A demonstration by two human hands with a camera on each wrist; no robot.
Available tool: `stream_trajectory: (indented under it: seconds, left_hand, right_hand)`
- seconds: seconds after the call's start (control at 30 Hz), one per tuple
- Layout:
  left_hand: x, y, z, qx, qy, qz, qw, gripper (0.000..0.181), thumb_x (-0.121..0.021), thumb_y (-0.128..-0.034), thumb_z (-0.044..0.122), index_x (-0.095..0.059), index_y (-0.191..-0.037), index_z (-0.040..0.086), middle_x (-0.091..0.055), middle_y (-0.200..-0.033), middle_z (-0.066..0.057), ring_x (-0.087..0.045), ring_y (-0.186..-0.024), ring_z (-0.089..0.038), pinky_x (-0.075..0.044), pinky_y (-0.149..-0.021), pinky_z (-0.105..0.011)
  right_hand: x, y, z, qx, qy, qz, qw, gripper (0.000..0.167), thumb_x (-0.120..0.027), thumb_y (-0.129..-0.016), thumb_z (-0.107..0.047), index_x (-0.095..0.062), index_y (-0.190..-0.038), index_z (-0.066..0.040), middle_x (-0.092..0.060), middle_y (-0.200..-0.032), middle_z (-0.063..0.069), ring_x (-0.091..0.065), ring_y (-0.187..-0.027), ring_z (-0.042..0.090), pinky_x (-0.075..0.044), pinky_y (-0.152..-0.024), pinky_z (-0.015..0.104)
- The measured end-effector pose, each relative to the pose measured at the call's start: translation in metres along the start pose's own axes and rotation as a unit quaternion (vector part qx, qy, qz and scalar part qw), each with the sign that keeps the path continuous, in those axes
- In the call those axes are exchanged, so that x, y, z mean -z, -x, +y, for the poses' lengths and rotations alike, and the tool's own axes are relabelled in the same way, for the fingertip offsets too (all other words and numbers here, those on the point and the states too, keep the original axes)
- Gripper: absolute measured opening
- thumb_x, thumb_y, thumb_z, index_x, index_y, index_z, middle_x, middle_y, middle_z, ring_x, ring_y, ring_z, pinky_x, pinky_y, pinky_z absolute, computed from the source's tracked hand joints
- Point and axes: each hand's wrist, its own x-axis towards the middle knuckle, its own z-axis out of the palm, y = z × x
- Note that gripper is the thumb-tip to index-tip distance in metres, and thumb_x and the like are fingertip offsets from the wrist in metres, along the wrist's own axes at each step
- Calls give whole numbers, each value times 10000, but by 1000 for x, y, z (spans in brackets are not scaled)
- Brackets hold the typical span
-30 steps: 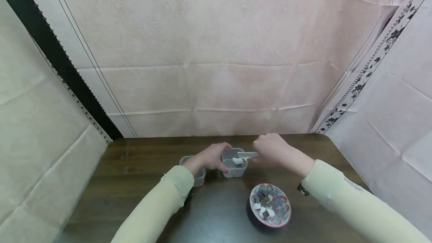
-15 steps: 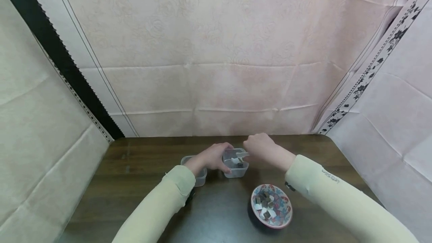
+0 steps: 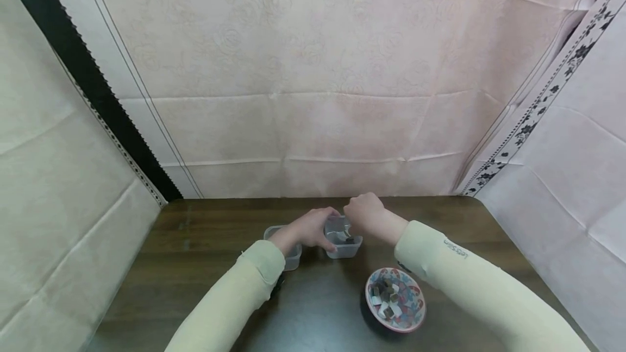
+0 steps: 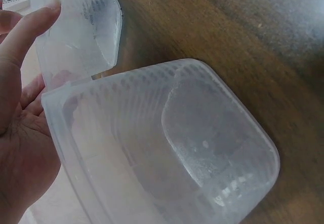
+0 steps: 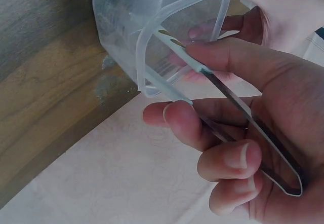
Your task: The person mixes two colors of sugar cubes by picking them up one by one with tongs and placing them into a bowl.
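My left hand grips the rim of a clear plastic container with thumb and fingers on either side. The right hand holds a small pair of tongs with metal arms and pale tips. In the right wrist view the tongs' tips reach into the mouth of that container, their arms apart. In the head view a small dark piece shows inside the container, while the right hand mostly hides the tongs. Whether the tips touch anything cannot be seen.
A second clear container stands left of the first, partly under my left wrist. Toward the front right, a patterned bowl holds several small dark and white pieces. Pale cloth hangs behind the brown wooden table.
My right hand has moved left over the container, taking the tongs' pale tips from above its right side down into it. The left hand keeps its grip on the rim.
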Motion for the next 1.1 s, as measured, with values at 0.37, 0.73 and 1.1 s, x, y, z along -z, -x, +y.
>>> stream_trajectory:
  seconds: [0.37, 0.73, 1.1]
  left_hand:
    - [1, 0, 1, 14, -13, -5, 10000, 823, -962, -808, 270, -539, -1488, 80, -605, -1497, -119, -560, -1387, -294, -464, -1167, -456]
    - [0, -1, 2, 85, -2, -23, 10000, 826, -963, -810, 275, -538, -1491, 78, -611, -1490, -114, -574, -1367, -286, -481, -1150, -456]
    - [0, -1, 2, 88, 25, -33, 10000, 810, -958, -817, 253, -539, -1490, 86, -609, -1502, -110, -573, -1378, -276, -477, -1160, -451]
  right_hand:
    - [2, 1, -1, 106, 26, -13, 9999, 243, -844, -864, -321, -715, -790, -128, -628, -677, 0, -565, -575, 167, -580, -587, 349]
    - [-2, -1, 3, 184, -354, -22, 9992, 290, -866, -874, -374, -748, -866, -110, -649, -704, 19, -594, -599, 187, -595, -606, 384]
    - [-3, -1, 12, 29, -482, -237, 9986, 346, -858, -881, -449, -748, -924, -123, -670, -749, 10, -615, -650, 199, -596, -646, 393]
